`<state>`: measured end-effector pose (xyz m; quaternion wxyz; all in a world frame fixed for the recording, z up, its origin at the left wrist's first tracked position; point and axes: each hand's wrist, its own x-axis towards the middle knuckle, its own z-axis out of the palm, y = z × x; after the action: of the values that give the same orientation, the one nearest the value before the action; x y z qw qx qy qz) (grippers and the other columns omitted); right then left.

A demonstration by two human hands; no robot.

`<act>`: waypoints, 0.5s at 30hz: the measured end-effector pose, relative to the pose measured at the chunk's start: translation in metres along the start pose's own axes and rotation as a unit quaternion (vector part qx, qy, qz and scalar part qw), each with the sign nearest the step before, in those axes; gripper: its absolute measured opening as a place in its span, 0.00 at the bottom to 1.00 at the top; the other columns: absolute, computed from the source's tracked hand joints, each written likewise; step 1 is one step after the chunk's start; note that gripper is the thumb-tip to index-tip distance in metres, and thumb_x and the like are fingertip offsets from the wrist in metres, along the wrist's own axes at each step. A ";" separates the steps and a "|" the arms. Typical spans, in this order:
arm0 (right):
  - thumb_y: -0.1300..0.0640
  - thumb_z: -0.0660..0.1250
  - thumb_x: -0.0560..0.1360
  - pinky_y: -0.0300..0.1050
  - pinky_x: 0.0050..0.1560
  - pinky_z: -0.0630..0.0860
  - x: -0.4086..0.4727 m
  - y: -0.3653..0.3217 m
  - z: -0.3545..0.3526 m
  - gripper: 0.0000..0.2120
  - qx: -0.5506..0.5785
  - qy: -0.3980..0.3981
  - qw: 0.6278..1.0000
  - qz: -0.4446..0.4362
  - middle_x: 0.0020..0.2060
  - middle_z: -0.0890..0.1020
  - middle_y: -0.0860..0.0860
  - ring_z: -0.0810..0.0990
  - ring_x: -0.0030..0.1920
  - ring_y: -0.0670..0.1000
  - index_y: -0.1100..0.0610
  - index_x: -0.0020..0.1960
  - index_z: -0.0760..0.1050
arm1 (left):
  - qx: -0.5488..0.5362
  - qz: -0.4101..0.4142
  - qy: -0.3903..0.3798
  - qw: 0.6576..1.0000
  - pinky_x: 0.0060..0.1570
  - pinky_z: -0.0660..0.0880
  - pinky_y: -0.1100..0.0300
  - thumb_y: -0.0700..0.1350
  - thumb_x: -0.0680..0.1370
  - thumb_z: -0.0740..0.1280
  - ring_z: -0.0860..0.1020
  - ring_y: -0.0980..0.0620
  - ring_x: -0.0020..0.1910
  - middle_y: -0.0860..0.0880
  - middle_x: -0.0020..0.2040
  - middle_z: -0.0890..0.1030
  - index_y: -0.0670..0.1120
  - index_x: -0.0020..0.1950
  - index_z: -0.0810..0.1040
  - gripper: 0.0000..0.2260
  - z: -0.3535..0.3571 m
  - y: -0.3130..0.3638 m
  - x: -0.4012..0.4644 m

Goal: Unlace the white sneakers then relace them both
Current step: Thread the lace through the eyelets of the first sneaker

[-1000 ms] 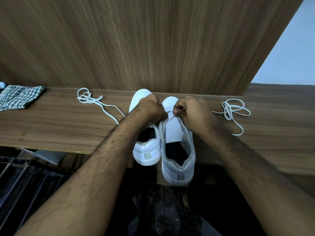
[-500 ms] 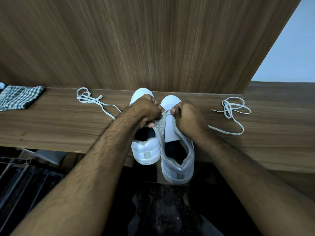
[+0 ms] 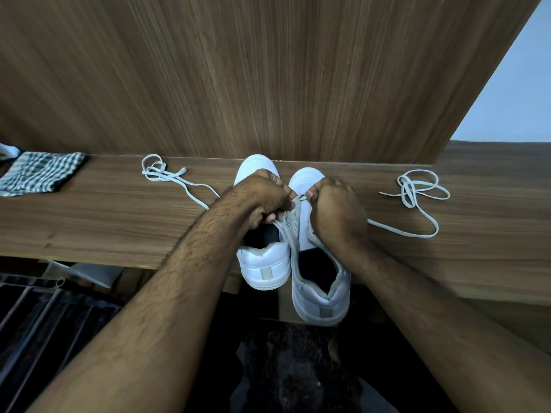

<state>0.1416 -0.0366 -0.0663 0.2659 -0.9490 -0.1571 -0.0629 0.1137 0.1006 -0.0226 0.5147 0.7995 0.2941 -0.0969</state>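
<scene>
The 2 white sneakers sit side by side on the surface (image 3: 89, 228), heels toward the person. The left hand (image 3: 262, 198) grips the right sneaker's (image 3: 320, 281) eyelet flap; the right hand (image 3: 337, 213) pinches its lace (image 3: 417, 201). The left sneaker (image 3: 264, 263) lies just beside.

Two sneakers stand side by side at the middle of the wooden shelf (image 3: 89, 222), toes toward its back edge and heels overhanging its front edge; the right sneaker (image 3: 320, 281) sits nearer the front than the left sneaker (image 3: 264, 263). One loose lace (image 3: 167, 177) lies left of them near the back edge, and another lace (image 3: 417, 198) lies to their right. A folded cloth (image 3: 38, 174) lies at the shelf's far left end.
</scene>
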 end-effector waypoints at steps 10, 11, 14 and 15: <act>0.58 0.62 0.81 0.49 0.49 0.70 0.001 0.003 0.004 0.08 0.019 0.006 0.999 -0.031 0.50 0.83 0.57 0.80 0.53 0.59 0.61 0.52 0.78 | -0.003 -0.002 -0.034 0.999 0.18 0.69 0.67 0.32 0.80 0.66 0.77 0.55 0.23 0.40 0.42 0.82 0.36 0.59 0.82 0.10 0.000 0.004 -0.008; 0.58 0.65 0.80 0.47 0.44 0.68 0.003 0.007 0.002 0.07 0.067 -0.004 0.997 -0.026 0.45 0.84 0.55 0.80 0.48 0.57 0.60 0.47 0.80 | -0.015 -0.003 -0.046 0.999 0.20 0.71 0.66 0.32 0.81 0.63 0.81 0.52 0.28 0.41 0.44 0.84 0.36 0.59 0.81 0.11 -0.001 0.003 -0.010; 0.55 0.72 0.77 0.42 0.39 0.71 0.003 0.013 -0.008 0.06 0.185 -0.035 0.982 -0.005 0.38 0.84 0.46 0.81 0.39 0.46 0.54 0.42 0.82 | -0.038 -0.007 -0.067 0.997 0.20 0.70 0.66 0.35 0.84 0.56 0.87 0.47 0.39 0.43 0.46 0.86 0.41 0.58 0.79 0.12 -0.003 0.001 -0.015; 0.55 0.73 0.76 0.41 0.40 0.72 0.003 0.013 -0.009 0.05 0.206 -0.038 0.978 -0.003 0.37 0.84 0.44 0.81 0.39 0.43 0.53 0.42 0.83 | -0.031 -0.003 -0.062 0.998 0.19 0.67 0.67 0.37 0.84 0.56 0.87 0.47 0.38 0.44 0.43 0.85 0.43 0.55 0.77 0.10 -0.001 0.000 -0.016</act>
<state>0.1481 -0.0516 -0.0647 0.4497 -0.8748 -0.1799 0.0057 0.1009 0.0959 -0.0144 0.5560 0.7750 0.2666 -0.1384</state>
